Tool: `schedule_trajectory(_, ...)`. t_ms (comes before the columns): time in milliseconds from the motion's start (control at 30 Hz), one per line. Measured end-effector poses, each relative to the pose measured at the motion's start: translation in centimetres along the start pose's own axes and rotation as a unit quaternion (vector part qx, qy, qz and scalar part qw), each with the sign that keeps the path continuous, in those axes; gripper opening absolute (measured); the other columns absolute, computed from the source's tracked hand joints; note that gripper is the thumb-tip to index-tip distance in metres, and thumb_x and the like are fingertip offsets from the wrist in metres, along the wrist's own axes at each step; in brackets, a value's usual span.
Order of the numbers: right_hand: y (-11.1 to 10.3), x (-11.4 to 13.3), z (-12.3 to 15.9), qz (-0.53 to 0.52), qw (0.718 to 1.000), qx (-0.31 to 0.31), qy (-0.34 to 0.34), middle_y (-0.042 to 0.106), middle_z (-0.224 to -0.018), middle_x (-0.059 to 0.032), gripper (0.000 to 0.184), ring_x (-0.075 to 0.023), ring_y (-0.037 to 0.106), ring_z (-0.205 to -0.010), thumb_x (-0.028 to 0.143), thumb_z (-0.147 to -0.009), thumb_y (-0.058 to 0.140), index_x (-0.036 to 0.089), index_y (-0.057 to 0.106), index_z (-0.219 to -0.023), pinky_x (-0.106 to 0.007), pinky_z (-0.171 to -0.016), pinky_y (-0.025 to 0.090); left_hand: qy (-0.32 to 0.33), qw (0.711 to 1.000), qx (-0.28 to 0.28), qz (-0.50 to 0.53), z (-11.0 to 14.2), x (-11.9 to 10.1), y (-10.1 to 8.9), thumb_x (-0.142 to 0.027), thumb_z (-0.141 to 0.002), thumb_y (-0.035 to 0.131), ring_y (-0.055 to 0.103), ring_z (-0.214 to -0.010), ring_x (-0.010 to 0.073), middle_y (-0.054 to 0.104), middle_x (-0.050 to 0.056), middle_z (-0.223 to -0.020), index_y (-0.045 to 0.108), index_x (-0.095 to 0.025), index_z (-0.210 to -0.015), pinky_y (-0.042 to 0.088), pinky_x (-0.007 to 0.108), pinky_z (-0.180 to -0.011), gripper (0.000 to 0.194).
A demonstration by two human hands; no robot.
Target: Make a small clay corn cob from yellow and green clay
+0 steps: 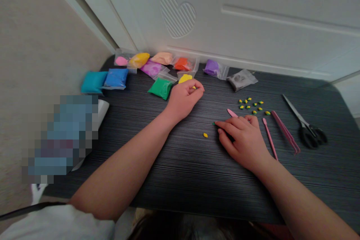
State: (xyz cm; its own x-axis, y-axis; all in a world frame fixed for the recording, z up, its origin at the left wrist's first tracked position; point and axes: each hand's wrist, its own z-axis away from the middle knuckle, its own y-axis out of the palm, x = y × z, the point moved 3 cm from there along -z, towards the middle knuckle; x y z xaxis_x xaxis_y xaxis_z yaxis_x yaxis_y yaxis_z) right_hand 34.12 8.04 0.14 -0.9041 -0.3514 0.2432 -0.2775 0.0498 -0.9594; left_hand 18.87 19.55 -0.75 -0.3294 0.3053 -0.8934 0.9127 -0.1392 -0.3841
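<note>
My left hand (182, 101) hovers at the middle of the dark table, its fingers curled together beside a bag of yellow clay (185, 78). What the curled fingers hold, if anything, is hidden. My right hand (244, 140) rests on the tabletop with thumb and index finger apart. Its index fingertip touches a tiny green bit of clay (214, 123). Between the two hands lies a small yellow clay piece (205, 135). A pink modelling tool (232, 113) sticks out past the right hand's fingers. Several small yellow-and-green clay pieces (248, 107) lie beyond that hand.
Right of my right hand are a thin pink tool (270, 138), pink tweezers (285, 131) and black-handled scissors (305, 125). Bagged clay, including green (161, 88), blue (116, 78) and purple (212, 67), lines the back. A blurred-out package (63, 138) sits at the left edge.
</note>
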Motion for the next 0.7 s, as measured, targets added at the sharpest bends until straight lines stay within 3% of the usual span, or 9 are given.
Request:
schedule_trajectory(267, 0.26, -0.22, -0.26, 0.015, 0.999, -0.027, 0.01, 0.063, -0.087, -0.0004, 0.023, -0.0171, 0.054, -0.086, 0.03, -0.084, 0.044, 0.024, 0.058, -0.101, -0.036, -0.078, 0.026, 0.003, 1.0, 0.001, -0.001, -0.04, -0.04, -0.01, -0.02, -0.071, 0.049, 0.037, -0.045, 0.0064, 0.048, -0.004, -0.051, 0.058, -0.015, -0.069, 0.027, 0.021, -0.044, 0.011)
schedule_trajectory(500, 0.46, -0.07, -0.76, 0.007, 0.999, -0.035, 0.016, 0.064, -0.083, 0.0005, 0.018, -0.0163, 0.054, -0.084, 0.029, -0.084, 0.045, 0.024, 0.061, -0.088, -0.035, -0.078, 0.026, 0.0, 1.0, -0.002, -0.011, -0.01, -0.14, -0.03, -0.019, -0.071, 0.049, 0.034, -0.044, 0.0065, 0.042, -0.005, -0.047, 0.058, -0.015, -0.068, 0.025, 0.021, -0.043, 0.01)
schedule_trajectory(700, 0.41, -0.18, -0.78, 0.009, 0.999, -0.047, 0.005, 0.064, -0.084, -0.0005, 0.019, -0.0158, 0.054, -0.084, 0.028, -0.085, 0.044, 0.023, 0.062, -0.09, -0.034, -0.078, 0.026, 0.002, 1.0, -0.006, -0.02, 0.03, -0.26, -0.03, -0.018, -0.071, 0.049, 0.033, -0.044, 0.0064, 0.042, -0.005, -0.047, 0.058, -0.016, -0.068, 0.024, 0.022, -0.044, 0.01)
